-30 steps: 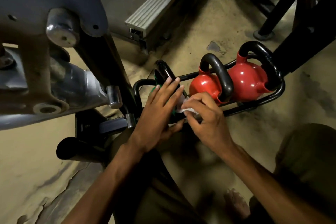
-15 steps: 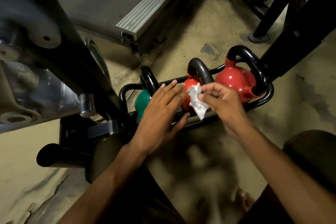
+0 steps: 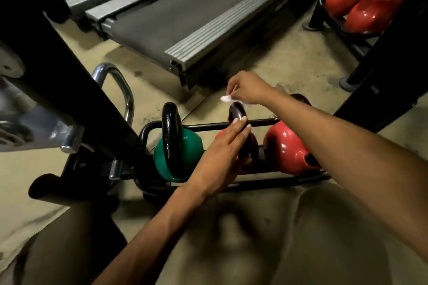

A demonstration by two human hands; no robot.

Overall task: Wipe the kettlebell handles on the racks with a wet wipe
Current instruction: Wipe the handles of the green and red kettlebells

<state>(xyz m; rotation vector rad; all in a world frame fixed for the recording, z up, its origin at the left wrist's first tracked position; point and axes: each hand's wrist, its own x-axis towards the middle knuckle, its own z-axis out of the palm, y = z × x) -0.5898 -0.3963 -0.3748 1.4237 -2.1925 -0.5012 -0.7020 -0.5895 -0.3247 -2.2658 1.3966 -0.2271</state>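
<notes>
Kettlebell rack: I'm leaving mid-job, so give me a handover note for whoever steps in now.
Left hand: straight fingers rest on the middle red kettlebell's handle.
Right hand: pinches the wet wipe just above that handle's far end.
The green kettlebell and the right red kettlebell sit either side of it on the floor rack.
Done: cannot tell which handles are already wiped.
To do: this handle, any unwiped neighbours, then the far red kettlebells.
</notes>
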